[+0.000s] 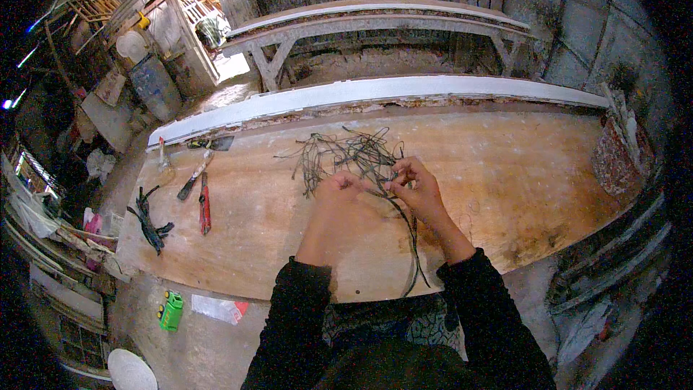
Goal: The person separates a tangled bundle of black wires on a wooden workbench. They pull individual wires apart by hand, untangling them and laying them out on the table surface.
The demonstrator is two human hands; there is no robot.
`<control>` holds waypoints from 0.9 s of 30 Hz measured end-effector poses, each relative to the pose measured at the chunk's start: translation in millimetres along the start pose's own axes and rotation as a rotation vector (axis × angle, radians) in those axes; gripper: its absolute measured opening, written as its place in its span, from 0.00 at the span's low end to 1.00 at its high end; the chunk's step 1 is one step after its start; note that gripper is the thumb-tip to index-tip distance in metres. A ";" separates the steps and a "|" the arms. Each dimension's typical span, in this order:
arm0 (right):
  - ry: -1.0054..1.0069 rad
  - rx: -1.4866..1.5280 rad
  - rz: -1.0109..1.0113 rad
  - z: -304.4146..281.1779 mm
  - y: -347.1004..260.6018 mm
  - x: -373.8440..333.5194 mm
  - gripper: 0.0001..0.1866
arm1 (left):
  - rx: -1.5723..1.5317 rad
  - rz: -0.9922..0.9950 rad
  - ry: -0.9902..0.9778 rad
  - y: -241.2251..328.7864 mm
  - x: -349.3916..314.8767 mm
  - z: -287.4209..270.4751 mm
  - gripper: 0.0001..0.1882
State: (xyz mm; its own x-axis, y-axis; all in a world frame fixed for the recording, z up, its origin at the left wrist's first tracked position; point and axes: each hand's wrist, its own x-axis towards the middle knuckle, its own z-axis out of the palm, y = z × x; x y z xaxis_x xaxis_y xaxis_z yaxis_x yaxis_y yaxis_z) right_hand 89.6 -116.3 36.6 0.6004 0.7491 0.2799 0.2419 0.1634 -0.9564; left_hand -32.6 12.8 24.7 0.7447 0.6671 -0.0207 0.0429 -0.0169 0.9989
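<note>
A loose tangle of thin dark cords (350, 150) lies on the wooden table in front of me. My right hand (419, 186) pinches part of the cords at the tangle's right side, thumb against fingers. Close beside it, my left hand (341, 189) is at the near edge of the tangle, smeared by motion, so its grip does not show. From between the hands a few long strands (414, 245) hang down across the tabletop toward its near edge.
On the table's left lie a red utility knife (205, 206), a putty knife (193, 175) and a bundle of black strips (149, 222). A long white board (375, 89) runs along the far edge. At right stands a speckled bucket (615, 162). A green toy truck (170, 310) is on the floor.
</note>
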 end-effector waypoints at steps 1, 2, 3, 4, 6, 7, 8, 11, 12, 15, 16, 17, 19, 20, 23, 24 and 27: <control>0.081 -0.046 -0.025 1.6 1.4 1.2 0.09 | -0.054 0.000 -0.075 -1.6 -3.8 2.5 0.06; 0.164 -0.097 -0.050 1.8 2.8 2.2 0.09 | 0.059 0.049 -0.172 -3.9 -6.0 5.4 0.06; 0.215 -0.124 -0.046 0.1 6.5 5.3 0.09 | 0.173 0.098 -0.268 -6.3 -7.9 8.2 0.06; 0.266 -0.152 -0.043 -3.8 11.4 10.0 0.10 | 0.287 0.147 -0.364 -8.4 -9.4 11.2 0.07; 0.324 -0.216 -0.061 -11.4 14.0 13.6 0.11 | 0.099 0.143 -0.459 -4.9 -17.4 21.0 0.07; 0.334 -0.256 -0.084 -15.9 12.7 13.5 0.12 | 0.005 0.141 -0.505 -2.2 -20.4 23.3 0.07; 0.345 -0.297 -0.108 -19.5 11.7 13.6 0.14 | 0.072 0.158 -0.489 0.3 -20.5 22.7 0.08; 0.389 -0.314 -0.197 -18.9 25.8 16.8 0.13 | 0.241 0.193 -0.391 5.1 -17.2 18.5 0.08; 0.388 -0.314 -0.210 -18.4 25.7 16.4 0.11 | 0.276 0.195 -0.328 4.7 -15.9 16.3 0.08; 0.391 -0.319 -0.247 -13.5 15.0 14.5 0.08 | 0.203 0.223 -0.054 -10.5 -3.2 5.6 0.08; 0.398 -0.325 -0.256 -10.0 11.6 13.9 0.08 | 0.147 0.237 0.054 -19.2 1.9 0.9 0.08; 0.418 -0.335 -0.258 -10.8 11.6 12.0 0.07 | 0.159 0.238 0.141 -14.2 2.3 1.8 0.08; 0.270 -0.263 -0.198 -16.4 25.4 11.8 0.05 | 0.182 0.239 0.315 -3.5 3.0 2.1 0.07; 0.187 -0.218 -0.171 -13.5 25.7 11.9 0.05 | 0.218 0.288 0.394 0.5 2.5 -1.0 0.07; -0.237 0.075 -0.128 2.8 16.7 -1.0 0.05 | 0.222 0.350 0.548 6.7 1.4 -10.5 0.06; -0.356 0.137 -0.077 8.7 8.2 -6.6 0.06 | 0.154 0.315 0.540 3.9 3.7 -12.2 0.06; -0.606 0.241 0.043 20.6 -14.3 -19.2 0.07 | 0.064 0.267 0.503 -15.2 15.9 -20.1 0.07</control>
State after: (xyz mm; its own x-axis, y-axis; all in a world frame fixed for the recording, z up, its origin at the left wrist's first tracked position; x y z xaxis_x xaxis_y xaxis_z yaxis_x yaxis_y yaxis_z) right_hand 58.9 -119.8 43.2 0.0530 0.9760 0.2114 0.0074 0.2113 -0.9774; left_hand -34.8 38.6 10.1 0.3276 0.9054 0.2700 -0.0519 -0.2681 0.9620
